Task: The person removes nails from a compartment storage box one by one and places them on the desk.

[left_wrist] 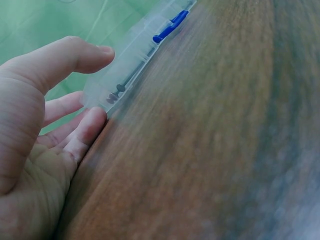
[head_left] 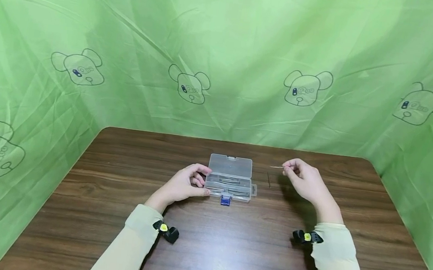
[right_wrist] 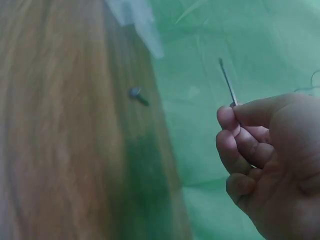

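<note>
Left hand (head_left: 187,182) half-curled, gripped clear case (head_left: 232,167) at its 9 o'clock end | right hand (head_left: 305,180) raised, thumb and forefinger pinched nail (right_wrist: 228,83), pointing 9 o'clock | second nail (right_wrist: 135,93) on worktop (head_left: 194,249), between | cloth (head_left: 249,35) lettering: too small to read

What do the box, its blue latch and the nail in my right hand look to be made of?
Box: clear, slightly cloudy plastic; nail heads show through its wall. Latch: probably plastic too, solid blue and opaque. Nail: likely metal, perhaps steel, thin, straight and grey; blur hides its exact finish.
</note>
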`<state>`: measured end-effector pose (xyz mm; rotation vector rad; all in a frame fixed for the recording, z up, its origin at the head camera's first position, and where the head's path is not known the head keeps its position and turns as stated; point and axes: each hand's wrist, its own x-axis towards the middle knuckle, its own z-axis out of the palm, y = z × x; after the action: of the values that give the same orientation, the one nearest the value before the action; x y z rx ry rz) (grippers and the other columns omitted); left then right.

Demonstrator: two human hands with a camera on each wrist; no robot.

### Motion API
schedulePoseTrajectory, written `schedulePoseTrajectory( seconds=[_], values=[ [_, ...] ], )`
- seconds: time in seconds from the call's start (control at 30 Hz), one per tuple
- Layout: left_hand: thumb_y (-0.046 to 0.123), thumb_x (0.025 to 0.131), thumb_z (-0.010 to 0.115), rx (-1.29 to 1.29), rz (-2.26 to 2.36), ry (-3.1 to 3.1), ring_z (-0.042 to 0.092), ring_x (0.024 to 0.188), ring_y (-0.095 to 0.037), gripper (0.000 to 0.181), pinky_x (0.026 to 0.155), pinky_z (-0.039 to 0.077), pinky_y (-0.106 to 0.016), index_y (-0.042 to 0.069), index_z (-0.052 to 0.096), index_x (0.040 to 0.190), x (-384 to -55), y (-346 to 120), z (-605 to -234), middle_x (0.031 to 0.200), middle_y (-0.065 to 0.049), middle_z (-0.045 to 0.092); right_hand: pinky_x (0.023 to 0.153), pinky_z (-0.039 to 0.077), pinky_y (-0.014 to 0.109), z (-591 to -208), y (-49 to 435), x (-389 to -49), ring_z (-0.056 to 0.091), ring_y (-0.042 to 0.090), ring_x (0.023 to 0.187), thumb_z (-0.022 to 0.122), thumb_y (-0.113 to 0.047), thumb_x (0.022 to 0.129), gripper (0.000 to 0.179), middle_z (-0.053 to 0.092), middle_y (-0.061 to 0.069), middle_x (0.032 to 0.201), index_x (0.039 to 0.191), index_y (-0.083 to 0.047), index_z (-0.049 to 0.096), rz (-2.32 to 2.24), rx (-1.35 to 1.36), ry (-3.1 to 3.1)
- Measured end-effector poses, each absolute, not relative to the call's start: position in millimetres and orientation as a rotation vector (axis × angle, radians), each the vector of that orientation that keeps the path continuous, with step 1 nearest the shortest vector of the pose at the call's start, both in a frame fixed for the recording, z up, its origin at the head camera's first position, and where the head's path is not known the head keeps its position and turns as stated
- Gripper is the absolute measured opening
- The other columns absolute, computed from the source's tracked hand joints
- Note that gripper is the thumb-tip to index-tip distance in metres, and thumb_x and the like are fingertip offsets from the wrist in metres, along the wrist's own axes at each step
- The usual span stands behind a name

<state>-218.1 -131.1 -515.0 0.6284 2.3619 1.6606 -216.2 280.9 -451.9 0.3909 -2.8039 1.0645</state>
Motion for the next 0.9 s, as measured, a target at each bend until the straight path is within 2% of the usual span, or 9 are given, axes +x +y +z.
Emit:
schedulePoseTrajectory(
  seconds=[0.1,0.37,0.67,0.9],
  values=[
    [0.01,0.082,0.097,0.632,1.644,2.365,0.07,0.099,-0.029,0.065,0.089,0.061,-0.028,0.005,0.067,0.139,-218.3,-132.5,-514.8,0.124,-0.017,0.07,0.078,0.053,0.034,-458.8,287.6,-216.0,0.069,0.02,0.088,0.063,-0.017,0.112,0.018,0.08,0.007,0.1,0.117,-0.003,0.073,1.046,0.337,-2.828],
    [0.01,0.082,0.097,0.61,1.65,2.359,0.07,0.099,-0.029,0.066,0.089,0.06,-0.027,0.005,0.067,0.14,-216.9,-136.1,-514.5,0.125,-0.018,0.069,0.076,0.053,0.038,-478.6,289.7,-221.6,0.07,0.023,0.088,0.07,-0.017,0.108,0.013,0.078,0.006,0.095,0.111,-0.005,0.075,1.025,0.211,-2.824],
    [0.013,0.083,0.098,0.612,1.631,2.363,0.07,0.099,-0.027,0.066,0.089,0.06,-0.026,0.007,0.067,0.14,-219.2,-133.7,-516.4,0.123,-0.015,0.07,0.088,0.054,0.05,-483.8,292.8,-221.3,0.072,0.029,0.093,0.074,-0.016,0.105,0.009,0.077,0.007,0.096,0.105,-0.007,0.076,0.958,0.213,-2.876],
    [0.013,0.083,0.098,0.612,1.634,2.364,0.07,0.098,-0.027,0.065,0.088,0.059,-0.025,0.007,0.067,0.14,-219.6,-132.6,-515.8,0.122,-0.016,0.07,0.083,0.053,0.044,-480.6,292.1,-219.5,0.067,0.019,0.083,0.076,-0.015,0.1,0.007,0.074,0.001,0.087,0.1,-0.008,0.075,0.903,0.227,-2.97]
  ],
)
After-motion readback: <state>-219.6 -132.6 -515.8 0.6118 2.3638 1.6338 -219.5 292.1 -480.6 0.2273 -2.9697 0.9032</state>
